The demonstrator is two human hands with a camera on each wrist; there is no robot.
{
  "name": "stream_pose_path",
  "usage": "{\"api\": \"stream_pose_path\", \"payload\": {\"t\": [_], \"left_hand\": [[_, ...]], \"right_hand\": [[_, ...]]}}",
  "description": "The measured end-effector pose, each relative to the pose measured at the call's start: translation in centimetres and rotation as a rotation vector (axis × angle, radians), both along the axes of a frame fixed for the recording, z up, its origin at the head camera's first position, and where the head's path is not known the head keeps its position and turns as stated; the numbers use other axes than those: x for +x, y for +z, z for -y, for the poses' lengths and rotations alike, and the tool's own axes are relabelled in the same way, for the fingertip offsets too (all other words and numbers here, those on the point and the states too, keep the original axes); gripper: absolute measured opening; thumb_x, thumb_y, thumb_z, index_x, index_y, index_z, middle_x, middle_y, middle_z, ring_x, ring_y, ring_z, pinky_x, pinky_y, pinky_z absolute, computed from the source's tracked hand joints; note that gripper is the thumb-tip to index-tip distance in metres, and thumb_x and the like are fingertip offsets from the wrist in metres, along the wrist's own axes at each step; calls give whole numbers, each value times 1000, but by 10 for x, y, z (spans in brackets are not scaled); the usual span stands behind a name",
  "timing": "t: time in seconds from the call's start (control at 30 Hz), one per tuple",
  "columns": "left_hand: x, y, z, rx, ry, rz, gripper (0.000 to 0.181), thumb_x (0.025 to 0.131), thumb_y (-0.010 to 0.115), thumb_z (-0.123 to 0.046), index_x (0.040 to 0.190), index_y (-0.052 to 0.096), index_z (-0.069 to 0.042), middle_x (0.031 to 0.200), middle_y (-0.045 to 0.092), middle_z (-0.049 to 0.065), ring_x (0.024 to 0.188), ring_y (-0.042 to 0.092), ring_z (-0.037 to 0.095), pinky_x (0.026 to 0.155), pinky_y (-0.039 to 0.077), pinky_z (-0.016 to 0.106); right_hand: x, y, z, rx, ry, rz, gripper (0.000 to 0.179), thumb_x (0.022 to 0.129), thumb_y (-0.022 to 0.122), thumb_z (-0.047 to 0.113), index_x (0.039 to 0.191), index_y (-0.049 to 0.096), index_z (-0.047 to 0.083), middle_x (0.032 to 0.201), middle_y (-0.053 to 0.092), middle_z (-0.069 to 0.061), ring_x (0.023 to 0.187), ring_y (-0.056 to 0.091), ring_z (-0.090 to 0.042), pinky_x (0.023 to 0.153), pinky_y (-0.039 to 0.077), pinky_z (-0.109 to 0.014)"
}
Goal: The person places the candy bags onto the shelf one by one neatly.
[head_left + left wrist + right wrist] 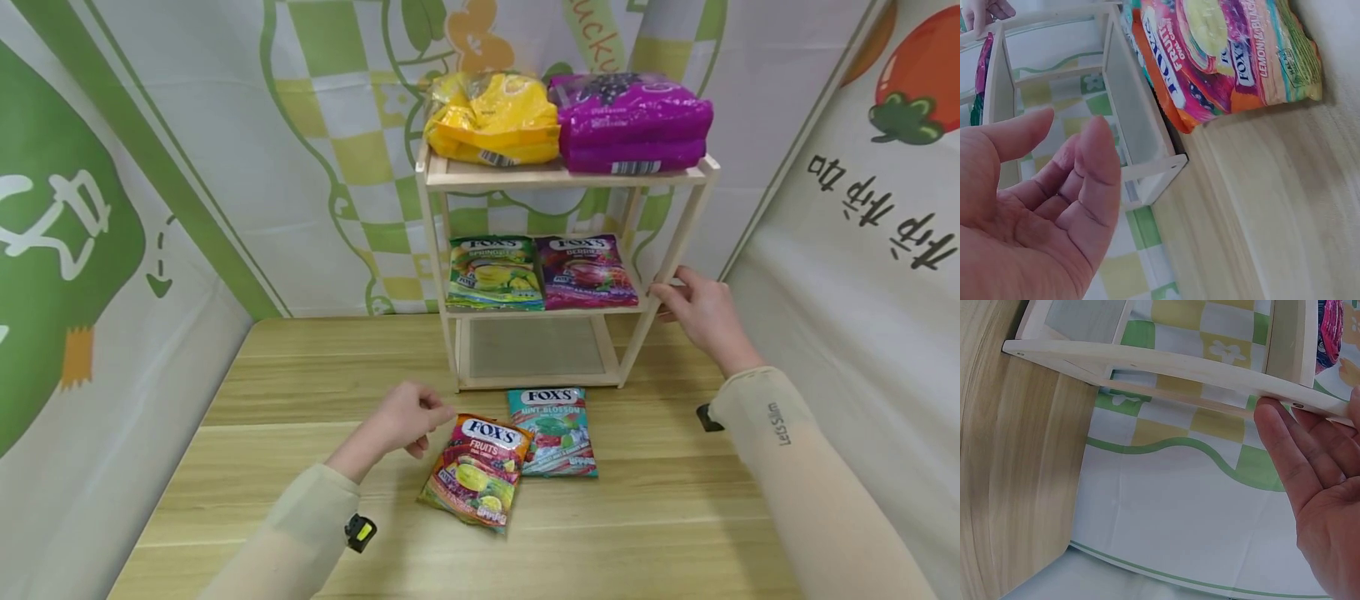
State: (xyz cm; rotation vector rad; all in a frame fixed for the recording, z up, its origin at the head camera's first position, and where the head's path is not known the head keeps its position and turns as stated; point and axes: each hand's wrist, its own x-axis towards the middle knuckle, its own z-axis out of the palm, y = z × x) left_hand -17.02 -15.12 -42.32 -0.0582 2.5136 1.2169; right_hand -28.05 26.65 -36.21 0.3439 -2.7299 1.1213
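Note:
My left hand (401, 417) hovers beside an orange-topped bag of Fox's Fruits candy (480, 475), its fingers loosely bent and holding nothing. That bag overlaps a teal bag of Fox's Mint Blossom candy (557, 433) on the table. My right hand (697, 312) holds the right front post of a wooden shelf rack (543, 383), thumb in front and fingers behind it. In the right wrist view, the fingertips (1269, 412) touch the post. The middle tier carries a green Spring Tea candy bag (495, 275) and a purple Berries candy bag (588, 273).
Yellow (498, 121) and purple (637, 125) packages stand side by side on the rack's top tier. Below them, the bottom tier (536, 346) has a grey panel. Printed cloth walls (330, 208) enclose the wooden table (285, 392) at the back and sides.

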Motion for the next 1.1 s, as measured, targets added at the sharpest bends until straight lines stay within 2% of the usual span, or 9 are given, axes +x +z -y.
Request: {"api": "stream_pose_path", "payload": {"t": [0.2,0.3,0.53,0.67,0.77,0.9,1.1], "left_hand": [[1,-4,4,4,3,-6,22,98,70,-22,101,66,0,90,65,13,62,64,25,52,62,34],[3,-8,6,-12,1,-3,21,97,71,-22,99,67,-2,89,65,12,62,64,25,52,61,34],[9,-29,9,-87,-9,38,24,96,73,-26,100,67,-4,83,67,16,57,60,21,50,58,34],[12,-42,9,-123,-18,47,27,95,75,-26,104,66,-2,79,65,13,59,61,22,49,54,33],[15,-50,10,-151,-24,40,31,92,76,-28,105,66,-2,82,63,8,65,61,22,51,55,33],[19,-58,9,-158,-28,48,35,89,80,-27,106,65,-1,85,63,8,66,60,22,51,55,34],[25,-63,4,-158,-32,81,45,84,85,-27,110,64,3,91,64,10,68,60,22,53,58,34]], "right_hand": [[0,0,0,-7,6,-4,45,108,50,38,126,59,-2,118,68,-31,87,76,-40,82,62,-53],[0,0,-1,-7,9,-4,45,108,50,38,126,59,-2,118,68,-31,86,76,-38,83,61,-54],[1,0,0,-6,-4,3,44,108,51,38,125,59,-2,118,68,-30,85,76,-37,85,61,-56],[1,1,1,-7,-3,6,45,108,51,39,126,59,-2,119,68,-31,87,76,-39,84,61,-56],[1,1,1,-11,-1,10,46,108,51,39,126,59,-2,119,68,-31,88,75,-40,84,61,-56],[1,1,1,-17,-3,9,45,108,51,38,127,59,-2,119,68,-31,89,75,-42,85,60,-57],[1,0,1,-18,-10,1,43,108,52,37,126,59,-2,119,68,-30,89,75,-42,83,61,-55]]}}
